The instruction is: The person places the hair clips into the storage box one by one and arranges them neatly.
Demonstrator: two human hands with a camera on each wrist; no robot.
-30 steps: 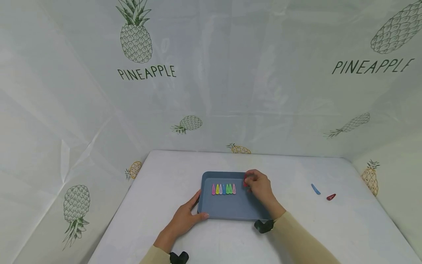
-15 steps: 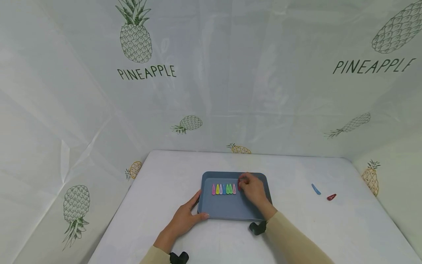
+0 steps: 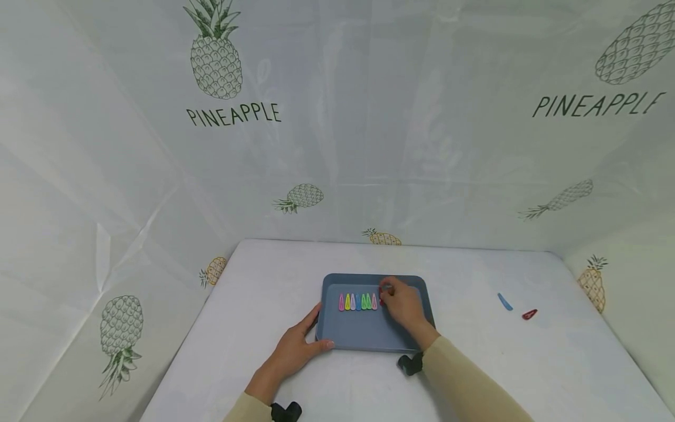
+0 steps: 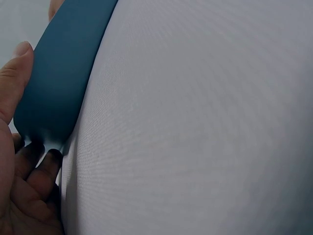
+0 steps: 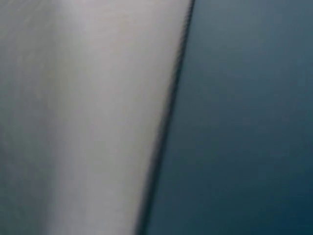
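My left hand [image 3: 293, 351] grips the near-left corner of a blue-grey tray [image 3: 364, 335]. In the left wrist view its thumb lies along the tray's side [image 4: 63, 73] and the fingers curl at the corner. With my right hand [image 3: 405, 305] I pinch a red snap hair clip [image 3: 381, 298] over the tray, partly hidden by the fingertips. Just left of it runs a row of several snap hair clips, from a pink clip [image 3: 341, 303] past a blue clip [image 3: 358, 302] to a light pink clip [image 3: 374, 302]. The right wrist view catches only the tray [image 5: 244, 117] and tabletop.
Off to the right on the white table [image 3: 527, 363] lie a loose blue hair clip [image 3: 504, 302] and a dark red hair clip [image 3: 529, 315]. A pale curtain [image 3: 401, 146] printed with pineapples hangs behind the table.
My right hand has moved left over the tray with the red hair clip, bringing it beside the right end of the row. The left hand has stayed put.
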